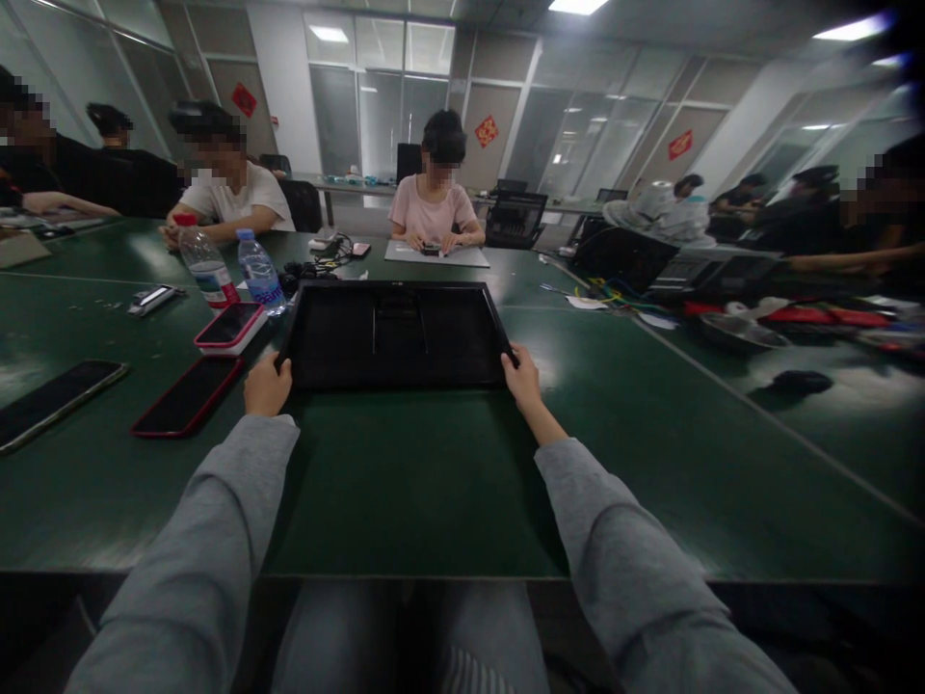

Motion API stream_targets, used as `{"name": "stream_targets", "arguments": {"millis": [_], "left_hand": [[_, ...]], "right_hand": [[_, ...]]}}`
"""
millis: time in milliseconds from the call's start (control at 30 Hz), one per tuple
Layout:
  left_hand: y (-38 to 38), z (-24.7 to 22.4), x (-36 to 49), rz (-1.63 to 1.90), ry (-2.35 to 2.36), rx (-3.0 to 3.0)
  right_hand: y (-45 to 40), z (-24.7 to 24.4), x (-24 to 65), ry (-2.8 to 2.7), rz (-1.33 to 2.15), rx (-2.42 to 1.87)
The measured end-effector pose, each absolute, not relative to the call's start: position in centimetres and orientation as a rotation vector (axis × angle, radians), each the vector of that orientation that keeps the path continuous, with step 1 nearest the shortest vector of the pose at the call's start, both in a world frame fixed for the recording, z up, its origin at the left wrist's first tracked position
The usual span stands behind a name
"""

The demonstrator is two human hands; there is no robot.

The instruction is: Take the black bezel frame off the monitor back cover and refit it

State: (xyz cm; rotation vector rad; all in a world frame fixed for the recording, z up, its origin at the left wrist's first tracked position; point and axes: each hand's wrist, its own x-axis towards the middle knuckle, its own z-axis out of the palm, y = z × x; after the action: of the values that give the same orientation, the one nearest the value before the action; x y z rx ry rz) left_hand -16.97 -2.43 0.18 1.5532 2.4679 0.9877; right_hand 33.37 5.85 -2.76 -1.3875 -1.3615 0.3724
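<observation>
A wide black rectangular panel with a raised rim, resembling a monitor or shallow tray (pixel 339 337), is held level over the green table (pixel 434 482). My left hand (pixel 267 386) grips its near left corner, thumb on the rim. On the opposite side my right hand (pixel 521 374) is closed round the right edge near the front corner. The fingers under the panel are hidden. Whether its underside touches the table I cannot tell.
Left of the panel lie a red-edged phone (pixel 186 397), a pink-edged phone (pixel 229 326) on a white box, another phone (pixel 58 397) and two bottles (pixel 261 275). Across the table sits a person (pixel 437 202). Cables (pixel 614 294) and a metal bowl (pixel 744 331) lie right.
</observation>
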Motion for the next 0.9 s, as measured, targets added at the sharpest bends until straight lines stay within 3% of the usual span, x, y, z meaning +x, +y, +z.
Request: {"name": "stream_targets", "arguments": {"millis": [900], "left_hand": [[-2.3,-0.03,-17.53,1.004,2.41,1.555]], "right_hand": [[6.06,-2.85,33.42,-1.334,0.389,-1.453]]}}
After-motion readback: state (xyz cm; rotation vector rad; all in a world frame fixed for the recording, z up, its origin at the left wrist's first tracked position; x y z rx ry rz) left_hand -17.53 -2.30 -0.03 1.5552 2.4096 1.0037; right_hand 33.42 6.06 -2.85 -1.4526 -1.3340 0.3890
